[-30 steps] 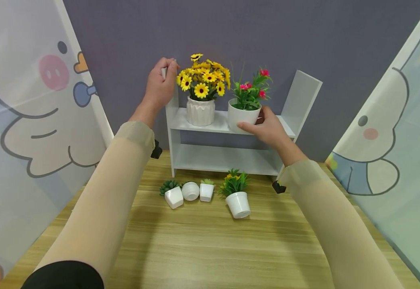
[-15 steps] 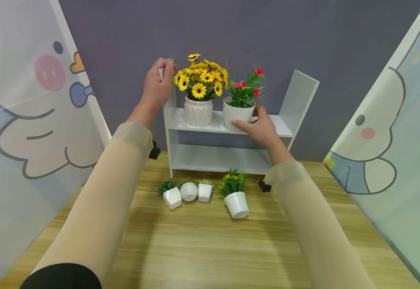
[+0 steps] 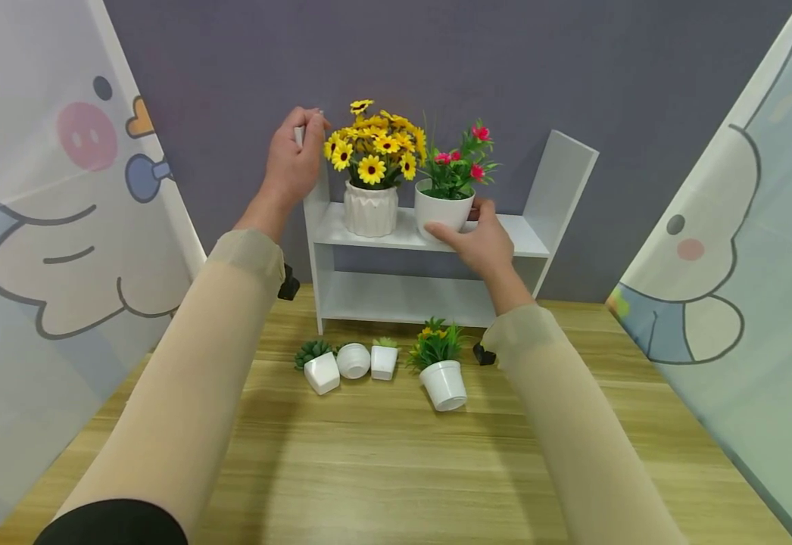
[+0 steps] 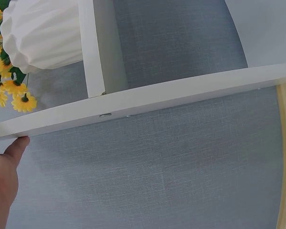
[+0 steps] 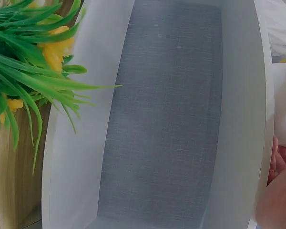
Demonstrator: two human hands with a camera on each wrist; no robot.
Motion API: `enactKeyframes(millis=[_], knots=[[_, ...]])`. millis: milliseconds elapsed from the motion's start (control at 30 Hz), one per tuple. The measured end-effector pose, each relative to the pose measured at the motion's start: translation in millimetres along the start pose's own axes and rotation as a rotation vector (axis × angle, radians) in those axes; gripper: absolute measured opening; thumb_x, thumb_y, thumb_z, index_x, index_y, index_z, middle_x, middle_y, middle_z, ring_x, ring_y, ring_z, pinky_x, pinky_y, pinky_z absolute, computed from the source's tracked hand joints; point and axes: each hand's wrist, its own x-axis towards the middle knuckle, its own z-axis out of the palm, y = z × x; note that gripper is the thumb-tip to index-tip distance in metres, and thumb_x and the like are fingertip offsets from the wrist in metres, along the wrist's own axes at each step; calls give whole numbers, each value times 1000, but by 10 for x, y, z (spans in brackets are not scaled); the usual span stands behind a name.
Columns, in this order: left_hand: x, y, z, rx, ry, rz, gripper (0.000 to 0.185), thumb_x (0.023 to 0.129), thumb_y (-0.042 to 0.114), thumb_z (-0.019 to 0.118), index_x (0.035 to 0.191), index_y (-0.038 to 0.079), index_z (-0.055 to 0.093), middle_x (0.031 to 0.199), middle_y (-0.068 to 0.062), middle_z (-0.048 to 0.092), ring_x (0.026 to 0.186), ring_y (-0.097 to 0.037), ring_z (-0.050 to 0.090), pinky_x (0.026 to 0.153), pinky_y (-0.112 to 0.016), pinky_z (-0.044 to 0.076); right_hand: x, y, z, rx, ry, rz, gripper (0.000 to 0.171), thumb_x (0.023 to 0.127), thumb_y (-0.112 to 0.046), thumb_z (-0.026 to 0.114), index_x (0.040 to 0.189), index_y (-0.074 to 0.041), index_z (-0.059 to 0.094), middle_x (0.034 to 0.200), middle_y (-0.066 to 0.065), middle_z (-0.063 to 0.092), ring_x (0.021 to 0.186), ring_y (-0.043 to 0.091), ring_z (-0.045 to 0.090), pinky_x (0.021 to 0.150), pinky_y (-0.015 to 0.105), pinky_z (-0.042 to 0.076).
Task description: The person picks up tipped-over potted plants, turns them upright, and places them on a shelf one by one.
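My right hand holds a round white pot with red flowers between thumb and fingers, over the upper board of the white shelf. Left of it on that board stands a ribbed white pot with yellow daisies. My left hand grips the top of the shelf's left side panel; in the left wrist view its fingertips lie against the panel's edge. In the right wrist view only part of my right hand shows at the edge, beside the white pot.
On the wooden table before the shelf lie several small plants: a square pot with a dark succulent, a round white pot, a small square pot and a larger tipped pot with yellow flowers. A grey wall stands behind.
The right hand has moved the red-flowered pot leftward along the upper board, closer to the daisies. The left hand keeps its grip on the side panel. The head view has shifted slightly.
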Motion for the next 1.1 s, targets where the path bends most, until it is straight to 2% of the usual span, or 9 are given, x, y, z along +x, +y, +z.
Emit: enactKeyframes(millis=[333,467,600,767,867,1000,1100], knots=[[-7,-1,-15,7,-2,2,37,117,43,43,121,12,63,165,-6,55,158,-3,43,88,-28,42,-7,-2,80,-35,47,-7,115,85,-81,77,165,-11,32,155,13,55,134,35,58,110,57,46],[-12,1,-14,2,1,7,37,117,42,44,122,11,63,164,-7,56,157,-4,44,83,-29,40,-21,-13,92,-48,58,-1,113,85,-81,76,164,-12,33,155,13,56,133,35,60,109,57,46],[-18,2,-9,8,2,10,39,117,42,44,125,8,63,163,-6,56,156,-7,46,84,-29,40,-32,-14,85,-54,60,-3,113,85,-81,76,163,-11,34,156,12,56,134,35,60,111,57,46],[-23,2,-10,18,-1,5,41,118,43,44,126,7,62,164,-6,56,156,-6,45,97,-28,45,-47,5,49,26,45,-5,118,82,-80,79,165,-11,30,160,13,51,138,35,56,114,57,46],[-25,3,-13,18,-4,2,41,118,43,44,127,7,62,165,-5,54,158,-5,43,104,-29,45,-67,27,12,92,39,-17,118,83,-77,82,166,-12,28,163,14,48,132,33,56,109,54,50],[-31,4,-19,22,-5,-2,42,118,44,44,128,7,62,166,-4,53,158,-5,43,96,-29,43,-130,76,-52,183,49,-32,114,85,-72,84,167,-15,29,162,10,48,119,28,54,96,44,51],[-30,5,-16,24,-8,-1,43,118,44,43,129,7,61,166,-3,53,157,-7,45,90,-28,41,-210,143,-117,247,72,-55,106,88,-67,84,165,-14,33,160,9,49,116,23,53,91,37,51]])
